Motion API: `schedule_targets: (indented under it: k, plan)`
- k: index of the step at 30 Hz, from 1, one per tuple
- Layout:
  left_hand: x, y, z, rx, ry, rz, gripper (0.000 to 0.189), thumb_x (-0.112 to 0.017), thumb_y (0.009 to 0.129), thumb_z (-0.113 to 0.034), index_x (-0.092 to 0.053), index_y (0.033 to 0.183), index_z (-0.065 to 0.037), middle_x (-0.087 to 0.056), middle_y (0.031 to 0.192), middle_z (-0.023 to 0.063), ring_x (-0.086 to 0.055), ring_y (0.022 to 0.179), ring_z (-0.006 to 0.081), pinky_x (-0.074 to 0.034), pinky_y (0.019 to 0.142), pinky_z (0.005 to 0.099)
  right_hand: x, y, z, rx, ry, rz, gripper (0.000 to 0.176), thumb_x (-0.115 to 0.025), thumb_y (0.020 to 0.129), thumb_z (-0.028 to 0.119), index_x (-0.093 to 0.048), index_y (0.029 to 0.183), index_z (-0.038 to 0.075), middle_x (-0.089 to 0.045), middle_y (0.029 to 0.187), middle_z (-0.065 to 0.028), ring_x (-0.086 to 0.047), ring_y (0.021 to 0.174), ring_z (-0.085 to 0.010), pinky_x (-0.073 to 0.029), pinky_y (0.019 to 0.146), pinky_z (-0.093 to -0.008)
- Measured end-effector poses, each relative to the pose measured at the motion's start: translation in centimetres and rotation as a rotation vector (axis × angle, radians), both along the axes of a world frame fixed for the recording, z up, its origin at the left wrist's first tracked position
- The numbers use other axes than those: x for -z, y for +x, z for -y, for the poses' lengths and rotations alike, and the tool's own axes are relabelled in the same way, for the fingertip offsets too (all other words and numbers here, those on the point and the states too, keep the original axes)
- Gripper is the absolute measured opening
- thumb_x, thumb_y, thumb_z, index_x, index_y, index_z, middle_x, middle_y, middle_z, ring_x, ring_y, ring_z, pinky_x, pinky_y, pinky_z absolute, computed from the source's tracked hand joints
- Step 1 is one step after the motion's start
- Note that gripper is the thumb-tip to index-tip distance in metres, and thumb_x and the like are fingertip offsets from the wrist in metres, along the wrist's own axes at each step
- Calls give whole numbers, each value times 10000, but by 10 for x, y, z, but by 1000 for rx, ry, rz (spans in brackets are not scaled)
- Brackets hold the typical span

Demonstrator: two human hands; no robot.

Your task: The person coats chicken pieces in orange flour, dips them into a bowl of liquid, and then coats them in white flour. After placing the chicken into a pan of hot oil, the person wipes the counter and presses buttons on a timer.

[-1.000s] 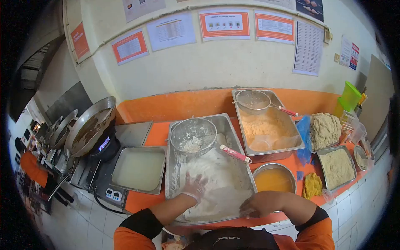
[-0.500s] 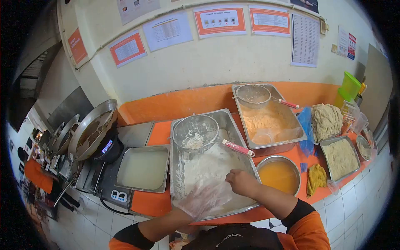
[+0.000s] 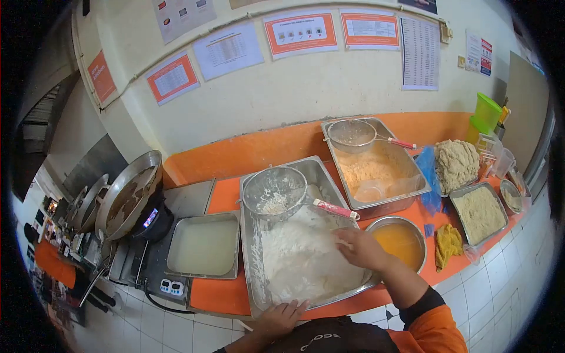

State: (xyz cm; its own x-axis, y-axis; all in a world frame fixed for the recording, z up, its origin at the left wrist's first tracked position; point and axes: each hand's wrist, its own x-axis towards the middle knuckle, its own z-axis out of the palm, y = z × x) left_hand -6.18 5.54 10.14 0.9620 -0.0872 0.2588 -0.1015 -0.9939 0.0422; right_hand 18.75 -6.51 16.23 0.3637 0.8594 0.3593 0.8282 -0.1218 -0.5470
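A large metal tray (image 3: 252, 265) of white flour (image 3: 294, 247) stands in front of me. My left hand (image 3: 281, 317), now bare, lies on the tray's near rim with its fingers apart. Over the right side of the flour, my right hand (image 3: 360, 248) is closed on a clear plastic glove (image 3: 325, 253), which is blurred and hard to see against the flour. A mesh strainer (image 3: 275, 191) with a red handle rests across the far part of the tray, with flour crumbs in it.
Left of the tray sit a pan of pale liquid (image 3: 203, 244) and a wok (image 3: 132, 197). To the right are a bowl of orange liquid (image 3: 400, 241), a tray of orange powder (image 3: 376, 170), a yellow cloth (image 3: 448, 247) and a crumb tray (image 3: 479, 215). A person (image 3: 56, 262) stands far left.
The plastic glove has come off my left hand and is now in my right. My left hand has dropped to the near rim; my right hand has moved slightly right.
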Motion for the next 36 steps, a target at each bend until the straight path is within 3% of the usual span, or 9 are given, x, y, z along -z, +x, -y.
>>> schedule_targets:
  k: [9, 14, 16, 23, 25, 27, 29, 32, 36]
  plan:
    - [15, 72, -52, -301, 45, 309, 317, -445, 709, -122, -531, 1013, -143, -544, 825, -1, -501, 729, 170, -309, 811, 458, 38, 97, 151, 983, 244, 123, 191, -547, 705, 148, -573, 843, 19, -568, 840, -153, -543, 795, -284, -423, 722, -357]
    - [32, 122, -102, -351, -44, 382, 274, -452, 728, -135, -556, 979, -174, -553, 818, -12, -495, 779, 171, -218, 884, 482, 139, 146, 258, 1390, -397, 6, 350, -581, 669, 241, -521, 949, 40, -512, 935, -198, -508, 853, -326, -406, 730, -386]
    - [35, 136, -122, -324, -85, 378, 242, -452, 752, -153, -567, 962, -190, -557, 816, -10, -498, 794, 164, -177, 900, 487, 183, 144, 276, 1126, -533, 221, 382, -591, 651, 245, -499, 969, 55, -506, 907, -207, -507, 845, -335, -406, 721, -392]
    - [30, 157, -155, -318, -190, 342, 220, -482, 748, -169, -586, 940, -198, -556, 801, 7, -495, 855, 169, -158, 900, 496, 203, 145, 296, 1400, -68, -138, 277, -511, 725, 233, -518, 923, 39, -531, 858, -155, -528, 768, -294, -437, 692, -363]
    - [32, 163, -163, -309, -171, 372, 221, -485, 746, -168, -589, 938, -199, -558, 803, 10, -494, 871, 179, -157, 900, 496, 188, 154, 307, 641, 1096, -976, 232, -502, 761, 211, -509, 937, 59, -548, 891, -68, -534, 793, -205, -439, 644, -298]
    - [26, 161, -169, -315, -194, 205, 302, -481, 755, -179, -529, 1053, -196, -521, 1017, 55, -411, 1045, 235, -125, 915, 522, 121, 134, 278, 611, 1244, -1116, 182, -428, 812, 183, -511, 937, 78, -532, 888, -34, -526, 791, -144, -436, 651, -275]
    - [28, 161, -159, -371, -138, 256, 366, -481, 761, -207, -455, 1125, -174, -424, 1135, 75, -326, 1116, 258, -94, 921, 535, 20, 77, 210, 619, 1148, -973, 166, -457, 783, 120, -511, 931, 69, -523, 902, -43, -521, 782, -152, -431, 672, -281]
    - [32, 151, -128, -379, -173, 319, 522, -486, 764, -267, -304, 1232, -124, -229, 1297, 104, -163, 1213, 296, -41, 927, 555, 15, 37, 165, 690, 711, -455, 204, -509, 712, 34, -516, 914, 63, -516, 928, -59, -518, 787, -169, -434, 644, -296]
    - [49, 89, -80, -297, -358, 187, 629, -500, 757, -323, -226, 1264, -71, -141, 1333, 134, -90, 1233, 329, -28, 941, 540, 25, -39, 70, 179, 31, -52, 182, -576, 657, 102, -564, 832, 55, -562, 750, -95, -546, 673, -266, -440, 588, -320]
